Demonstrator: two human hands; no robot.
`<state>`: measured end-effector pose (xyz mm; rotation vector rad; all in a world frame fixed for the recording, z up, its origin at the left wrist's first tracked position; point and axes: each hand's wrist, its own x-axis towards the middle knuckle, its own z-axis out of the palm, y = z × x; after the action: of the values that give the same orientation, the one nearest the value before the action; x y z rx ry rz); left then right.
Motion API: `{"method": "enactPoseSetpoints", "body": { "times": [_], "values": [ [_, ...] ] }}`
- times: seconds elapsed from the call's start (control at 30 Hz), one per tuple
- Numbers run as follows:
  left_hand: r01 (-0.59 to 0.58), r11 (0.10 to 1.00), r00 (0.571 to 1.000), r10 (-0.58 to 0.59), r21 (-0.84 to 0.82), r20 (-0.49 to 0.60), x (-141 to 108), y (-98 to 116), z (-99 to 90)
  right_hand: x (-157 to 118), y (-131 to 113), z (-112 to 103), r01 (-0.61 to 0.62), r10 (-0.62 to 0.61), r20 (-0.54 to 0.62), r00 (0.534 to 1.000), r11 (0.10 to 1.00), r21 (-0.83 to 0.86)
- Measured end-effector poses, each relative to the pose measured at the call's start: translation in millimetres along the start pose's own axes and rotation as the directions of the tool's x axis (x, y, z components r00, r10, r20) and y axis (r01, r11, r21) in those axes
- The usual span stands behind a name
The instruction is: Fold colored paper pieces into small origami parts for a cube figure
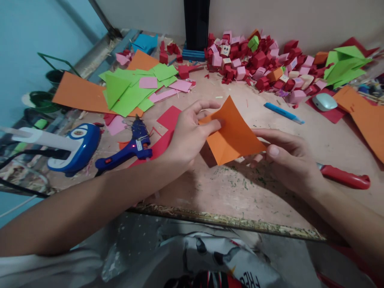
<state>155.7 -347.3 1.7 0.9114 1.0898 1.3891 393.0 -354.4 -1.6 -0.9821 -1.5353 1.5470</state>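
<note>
An orange paper square [235,138] with a crease is held up over the table, slightly bent. My left hand [195,134] grips its left side, thumb on the near face and fingers behind. At the right corner, my right hand [288,156] pinches the paper between thumb and fingers. Its lower fingers are partly hidden behind the sheet. Below the paper, small green scraps are scattered on the tabletop [192,192]. A red-handled tool [346,177] lies beside my right wrist, its other end hidden by the hand.
Left of my forearm are a blue glue gun [124,154] and a blue-and-white lamp [82,148]. Green paper sheets [126,90] lie behind. A pile of folded paper cubes [261,60] spans the back. On the right are a blue pen-shaped cutter [283,113] and a mouse [324,102].
</note>
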Motion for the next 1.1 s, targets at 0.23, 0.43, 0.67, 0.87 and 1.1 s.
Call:
{"method": "enactPoseSetpoints", "body": {
  "times": [0.23,0.43,0.67,0.87,1.1],
  "values": [
    [-0.034,0.995,0.999,0.033,0.096,0.007,0.1,-0.5,-0.3,-1.5,-8.7,9.4,0.026,-0.026,0.004,1.000,1.000,-0.015],
    [-0.052,0.992,0.998,0.050,0.115,0.023,0.1,-3.6,-1.8,-1.5,-7.9,11.8,0.060,-0.062,-0.035,0.997,0.997,-0.040],
    [-0.122,0.982,0.988,0.106,0.147,0.114,-2.6,-5.0,-5.2,1.8,-6.6,9.9,0.034,-0.035,-0.006,0.999,0.998,-0.044],
    [-0.223,0.965,0.959,0.192,0.136,0.210,-5.8,-3.4,-3.3,2.0,5.3,0.0,-0.028,0.028,0.023,0.999,0.999,-0.029],
    [-0.252,0.960,0.923,0.202,0.120,0.327,-10.5,-0.4,-0.6,1.5,10.2,-0.5,-0.050,0.052,0.031,0.998,0.997,-0.062]
  ]
}}
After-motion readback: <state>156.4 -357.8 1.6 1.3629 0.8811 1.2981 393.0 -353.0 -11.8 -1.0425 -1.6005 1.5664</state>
